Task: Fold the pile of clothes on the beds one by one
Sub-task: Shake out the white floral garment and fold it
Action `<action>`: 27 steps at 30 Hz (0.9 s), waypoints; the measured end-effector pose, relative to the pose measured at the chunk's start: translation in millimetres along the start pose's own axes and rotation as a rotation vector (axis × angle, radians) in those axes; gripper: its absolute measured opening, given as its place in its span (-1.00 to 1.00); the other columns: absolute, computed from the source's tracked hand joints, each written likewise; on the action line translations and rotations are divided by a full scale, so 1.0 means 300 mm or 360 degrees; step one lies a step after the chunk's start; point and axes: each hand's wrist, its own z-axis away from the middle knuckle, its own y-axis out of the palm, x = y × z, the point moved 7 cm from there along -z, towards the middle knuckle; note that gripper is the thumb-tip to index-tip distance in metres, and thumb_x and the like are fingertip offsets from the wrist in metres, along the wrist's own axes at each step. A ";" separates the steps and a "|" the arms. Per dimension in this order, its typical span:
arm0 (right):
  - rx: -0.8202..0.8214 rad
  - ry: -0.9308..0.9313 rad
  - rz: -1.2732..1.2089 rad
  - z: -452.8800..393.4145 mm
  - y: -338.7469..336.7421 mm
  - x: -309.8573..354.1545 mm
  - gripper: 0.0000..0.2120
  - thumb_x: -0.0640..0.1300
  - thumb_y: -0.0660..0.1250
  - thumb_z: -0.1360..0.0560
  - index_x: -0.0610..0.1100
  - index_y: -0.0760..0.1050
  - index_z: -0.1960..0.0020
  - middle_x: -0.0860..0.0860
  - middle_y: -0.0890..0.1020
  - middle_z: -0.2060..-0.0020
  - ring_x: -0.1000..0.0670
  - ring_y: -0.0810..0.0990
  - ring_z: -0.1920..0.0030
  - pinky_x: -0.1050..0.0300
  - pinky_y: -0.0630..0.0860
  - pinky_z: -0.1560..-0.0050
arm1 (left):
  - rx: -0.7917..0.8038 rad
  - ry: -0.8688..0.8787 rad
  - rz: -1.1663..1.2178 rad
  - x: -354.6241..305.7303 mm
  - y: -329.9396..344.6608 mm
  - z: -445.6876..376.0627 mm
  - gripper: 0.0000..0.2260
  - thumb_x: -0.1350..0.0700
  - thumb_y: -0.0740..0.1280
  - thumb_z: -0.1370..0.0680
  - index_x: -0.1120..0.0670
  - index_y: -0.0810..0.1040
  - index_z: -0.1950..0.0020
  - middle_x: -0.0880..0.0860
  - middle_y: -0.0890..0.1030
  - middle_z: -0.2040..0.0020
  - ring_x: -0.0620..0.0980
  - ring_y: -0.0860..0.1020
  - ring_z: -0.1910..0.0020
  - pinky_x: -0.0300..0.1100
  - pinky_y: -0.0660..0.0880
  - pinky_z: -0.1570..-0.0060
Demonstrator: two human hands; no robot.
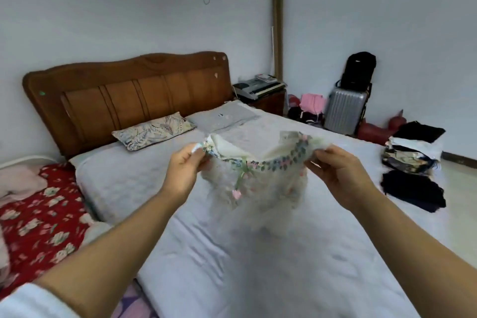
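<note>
**Holding a small top over the bed**

Pinching each shoulder, the left hand [184,166] and right hand [338,173] grip a blurred, seemingly lacy white top with flower-embroidered neckline [260,178] above the pale grey mattress [258,266]; folded dark clothes [413,162] sit at its right edge.

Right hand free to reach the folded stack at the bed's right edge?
Probably not yet: the right hand pinches the white floral garment, which the left hand also holds. The path to the folded stack looks unobstructed.

Both bare forearms reached forward and upward, well apart. The left hand [183,166] was curled, fingertips pinching at its upper right. The right hand [335,170] mirrored it, fingers curled inward.
</note>
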 end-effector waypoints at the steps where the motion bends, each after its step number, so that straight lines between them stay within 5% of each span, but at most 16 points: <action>1: -0.0025 0.0081 0.0046 0.077 -0.036 -0.083 -0.72 -0.40 0.21 -0.50 -0.17 0.66 0.11 -0.07 0.70 0.15 0.00 0.67 0.11 0.09 0.61 -0.01 | 0.0030 -0.0081 -0.0017 0.076 -0.010 0.081 -0.79 0.29 0.18 -0.61 0.19 0.55 0.15 0.15 0.56 0.17 0.06 0.51 0.10 -0.15 0.50 0.06; 4: -0.0090 0.0359 0.0175 0.306 -0.141 -0.315 -0.79 -0.39 0.25 -0.50 -0.23 0.64 0.01 -0.14 0.68 0.04 -0.09 0.65 0.01 0.01 0.57 -0.10 | 0.0126 -0.0313 -0.0036 0.280 -0.048 0.335 -0.77 0.31 0.20 -0.60 0.13 0.62 0.13 0.12 0.60 0.18 0.08 0.54 0.08 -0.21 0.54 0.03; 7: -0.0175 0.0593 0.0307 0.546 -0.221 -0.496 -0.85 -0.39 0.30 -0.47 -0.28 0.63 0.04 -0.10 0.70 0.15 -0.09 0.64 0.05 0.00 0.56 -0.07 | 0.0241 -0.0552 -0.0112 0.423 -0.079 0.596 -0.72 0.37 0.23 -0.57 0.07 0.65 0.13 0.12 0.61 0.17 0.07 0.50 0.07 -0.08 0.46 -0.05; 11: -0.0138 0.0868 0.0450 0.866 -0.271 -0.678 -0.82 -0.35 0.32 -0.49 -0.17 0.67 0.10 -0.04 0.71 0.11 -0.06 0.62 0.00 0.05 0.51 -0.07 | 0.0327 -0.0878 -0.0255 0.551 -0.122 0.938 -0.64 0.44 0.26 -0.51 0.02 0.67 0.19 -0.04 0.66 0.22 -0.02 0.53 0.13 -0.27 0.45 0.08; 14: -0.0076 0.0999 0.0531 1.049 -0.296 -0.768 -0.76 -0.35 0.32 -0.50 -0.11 0.69 0.19 -0.08 0.70 0.07 -0.03 0.63 0.05 0.14 0.51 0.05 | 0.0415 -0.1045 -0.0410 0.614 -0.162 1.128 -0.74 0.42 0.28 -0.50 0.10 0.65 0.07 0.06 0.65 0.13 -0.05 0.55 0.13 -0.32 0.44 0.14; 16: -0.0028 0.1053 0.0543 1.142 -0.302 -0.808 -0.84 -0.34 0.32 -0.50 -0.24 0.68 0.14 -0.23 0.66 0.02 -0.21 0.62 0.02 0.20 0.51 0.14 | 0.0483 -0.1155 -0.0463 0.639 -0.190 1.223 -0.82 0.29 0.36 -0.44 0.10 0.66 0.03 0.03 0.67 0.18 -0.11 0.58 0.20 -0.34 0.44 0.18; 18: -0.0020 0.1051 0.0579 1.190 -0.316 -0.831 -0.84 -0.35 0.33 -0.49 -0.45 0.55 0.01 -0.44 0.50 -0.07 -0.43 0.44 -0.14 -0.02 0.53 0.00 | 0.0488 -0.1194 -0.0497 0.654 -0.219 1.275 -0.84 0.24 0.39 -0.40 0.04 0.67 0.09 -0.03 0.63 0.28 -0.09 0.54 0.25 -0.25 0.43 0.13; 21: 0.0002 0.1029 0.0613 1.184 -0.325 -0.856 -0.79 -0.37 0.33 -0.47 -0.53 0.48 -0.02 -0.49 0.47 -0.06 -0.49 0.38 -0.15 -0.35 0.40 -0.19 | 0.0392 -0.1199 -0.0431 0.699 -0.255 1.285 -0.71 0.37 0.26 -0.55 0.01 0.66 0.11 0.09 0.61 0.20 0.06 0.52 0.14 -0.10 0.43 -0.01; 23: -0.0002 0.1003 0.0601 1.148 -0.314 -0.852 -0.88 -0.40 0.32 -0.47 -0.45 0.59 0.05 -0.32 0.64 0.08 -0.31 0.57 -0.07 -0.03 0.61 0.04 | 0.0360 -0.1193 -0.0417 0.731 -0.266 1.259 -0.75 0.33 0.22 -0.59 0.05 0.63 0.05 0.10 0.62 0.13 0.06 0.56 0.07 -0.15 0.47 -0.01; 25: -0.0004 0.0948 0.0566 1.088 -0.304 -0.847 -0.86 -0.41 0.31 -0.48 -0.35 0.64 0.04 -0.10 0.72 0.18 -0.03 0.68 0.10 0.29 0.57 0.23 | 0.0321 -0.1183 -0.0408 0.762 -0.268 1.214 -0.84 0.27 0.21 -0.61 0.17 0.58 0.06 0.13 0.56 0.12 0.05 0.57 0.06 -0.28 0.52 0.08; 27: 0.0003 0.0913 0.0526 1.002 -0.296 -0.861 -0.83 -0.39 0.30 -0.49 -0.30 0.63 -0.02 -0.06 0.72 0.17 0.04 0.68 0.16 0.29 0.58 0.20 | 0.0240 -0.1180 -0.0398 0.800 -0.268 1.148 -0.87 0.25 0.23 -0.61 0.21 0.52 0.10 0.14 0.51 0.14 0.05 0.56 0.11 -0.34 0.52 0.19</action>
